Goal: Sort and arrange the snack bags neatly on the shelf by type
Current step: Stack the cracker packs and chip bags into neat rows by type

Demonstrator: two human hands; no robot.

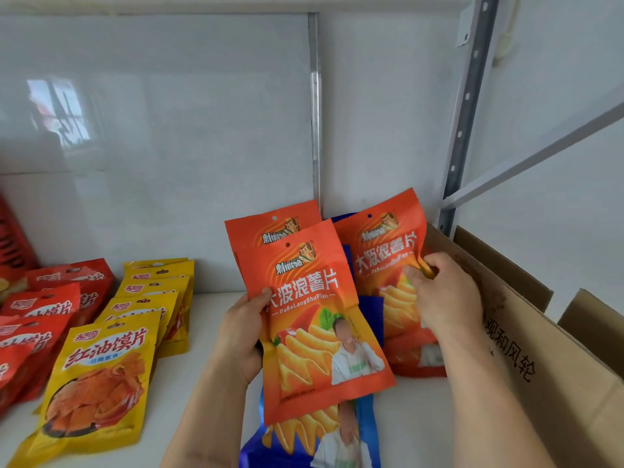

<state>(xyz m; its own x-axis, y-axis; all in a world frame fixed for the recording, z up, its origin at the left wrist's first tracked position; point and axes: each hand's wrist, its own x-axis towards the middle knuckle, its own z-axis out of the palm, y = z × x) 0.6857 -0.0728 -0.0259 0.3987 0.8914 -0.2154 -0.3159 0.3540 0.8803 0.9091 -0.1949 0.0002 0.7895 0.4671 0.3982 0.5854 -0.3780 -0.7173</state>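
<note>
My left hand (243, 336) grips two orange potato-chip bags (304, 298) by their left edge, one stacked behind the other, held upright above the white shelf (209, 336). My right hand (442, 292) pinches a third orange chip bag (381, 251) that leans against the back wall. Blue chip bags (297, 447) of the same brand lie under and behind the orange ones. At the left stands a row of yellow snack bags (104, 376), and beside it a row of red snack bags (37, 319).
An open cardboard box (540, 359) stands at the right end of the shelf, close to my right forearm. A grey perforated shelf upright (467, 96) rises behind it. A dark red package (13, 238) sits at the far left edge.
</note>
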